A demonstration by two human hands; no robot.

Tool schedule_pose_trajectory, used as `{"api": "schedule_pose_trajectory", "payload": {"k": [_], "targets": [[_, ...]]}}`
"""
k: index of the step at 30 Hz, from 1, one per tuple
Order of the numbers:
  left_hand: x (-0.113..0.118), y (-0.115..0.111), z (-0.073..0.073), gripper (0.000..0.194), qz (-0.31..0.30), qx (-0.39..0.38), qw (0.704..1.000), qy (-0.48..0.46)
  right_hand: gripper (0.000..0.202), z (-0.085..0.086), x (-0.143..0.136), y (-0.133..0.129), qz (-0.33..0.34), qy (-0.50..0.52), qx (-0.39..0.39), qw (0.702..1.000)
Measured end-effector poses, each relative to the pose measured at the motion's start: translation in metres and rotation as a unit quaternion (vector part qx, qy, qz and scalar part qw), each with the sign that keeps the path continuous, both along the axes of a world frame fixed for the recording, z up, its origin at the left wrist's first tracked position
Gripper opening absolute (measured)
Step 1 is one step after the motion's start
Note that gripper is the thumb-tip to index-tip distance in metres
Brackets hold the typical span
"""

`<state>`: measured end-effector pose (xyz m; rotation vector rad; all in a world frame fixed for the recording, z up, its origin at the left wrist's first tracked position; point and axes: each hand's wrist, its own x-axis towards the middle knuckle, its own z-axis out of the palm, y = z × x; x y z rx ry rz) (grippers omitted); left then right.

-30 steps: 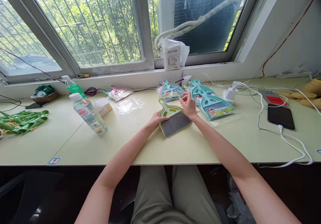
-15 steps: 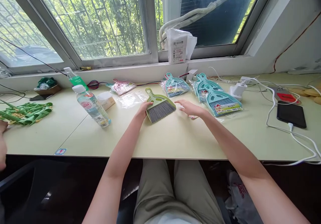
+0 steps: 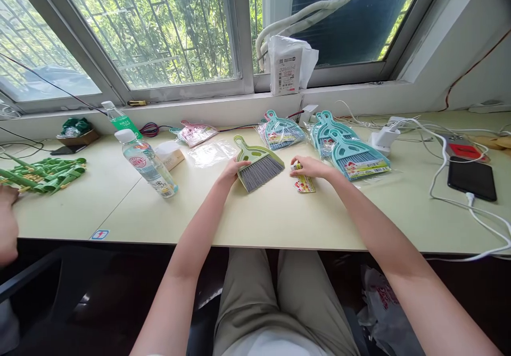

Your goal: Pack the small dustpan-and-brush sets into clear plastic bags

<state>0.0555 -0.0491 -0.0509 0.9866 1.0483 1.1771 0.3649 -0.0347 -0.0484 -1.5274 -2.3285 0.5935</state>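
A green dustpan (image 3: 249,149) with a grey-bristled brush (image 3: 261,173) set in it is tilted over the middle of the table. My left hand (image 3: 233,170) grips its left edge, the thumb lying across the front. Just right of the brush, my right hand (image 3: 305,166) pinches a small printed card (image 3: 305,184), yellow and red, whose lower part hangs below the fingers. Behind and to the right lie blue brush-and-dustpan sets (image 3: 355,156) in clear wrap, with another wrapped blue set (image 3: 281,131) further back.
Clear plastic wrap (image 3: 211,154), a pink wrapped set (image 3: 195,133) and a water bottle (image 3: 147,165) are on the left. Green pieces (image 3: 48,175) lie far left, near another person's hand (image 3: 8,196). A phone (image 3: 471,179) with white cables is on the right.
My right hand has closed on the printed card, which now shows much more, raised and turned. My left hand still holds the dustpan. The view has shifted slightly.
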Motion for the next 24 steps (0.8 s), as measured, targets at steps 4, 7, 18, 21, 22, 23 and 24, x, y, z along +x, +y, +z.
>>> {"api": "schedule_pose_trajectory", "payload": {"k": [4,7,18,21,22,23,24], "targets": [[0.004,-0.004,0.001,0.044,-0.010,0.004,1.000,-0.008,0.040,0.023,-0.012,-0.016,0.053,0.144,-0.071,0.986],[0.017,-0.011,0.001,0.050,-0.032,0.032,0.998,-0.040,0.048,0.028,-0.036,-0.028,0.020,0.345,-0.073,0.935],[0.050,-0.023,-0.006,0.079,-0.022,0.082,0.996,-0.020,0.044,-0.012,-0.088,-0.045,-0.157,0.178,0.135,0.962],[0.044,-0.020,-0.005,0.081,-0.010,0.092,0.996,-0.013,0.056,-0.012,-0.082,-0.043,-0.191,0.206,0.099,0.955],[0.043,-0.020,-0.003,0.082,-0.005,0.097,0.995,-0.017,0.061,-0.013,-0.081,-0.042,-0.217,0.225,0.097,0.945],[0.042,-0.020,-0.002,0.084,0.001,0.102,0.995,-0.022,0.067,-0.014,-0.081,-0.041,-0.251,0.248,0.103,0.930],[0.042,-0.020,0.000,0.085,0.005,0.109,0.994,-0.028,0.072,-0.016,-0.080,-0.040,-0.282,0.270,0.114,0.914]]}}
